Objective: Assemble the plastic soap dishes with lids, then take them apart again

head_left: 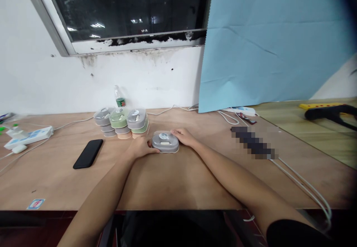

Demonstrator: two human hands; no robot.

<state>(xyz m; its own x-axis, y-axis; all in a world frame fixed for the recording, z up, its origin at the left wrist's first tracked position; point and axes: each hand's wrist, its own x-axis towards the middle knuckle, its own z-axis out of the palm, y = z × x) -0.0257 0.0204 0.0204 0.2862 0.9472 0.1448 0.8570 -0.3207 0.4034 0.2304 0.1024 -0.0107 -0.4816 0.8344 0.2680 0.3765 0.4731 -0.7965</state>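
A small oval lidded container, grey with a see-through lid and a round sticker on top, sits flat on the table in front of me. My left hand grips its left side, the thumb lying along the front edge. At its back right corner, my right hand holds it with bent fingers, some of them hidden behind the lid. Just left of my hands, similar containers in grey, green and peach stand stacked two high.
A black phone lies at the left, near a white power strip with cables. A plastic bottle stands by the wall. To the right are a blurred-out dark object, white cables and a hanging blue sheet.
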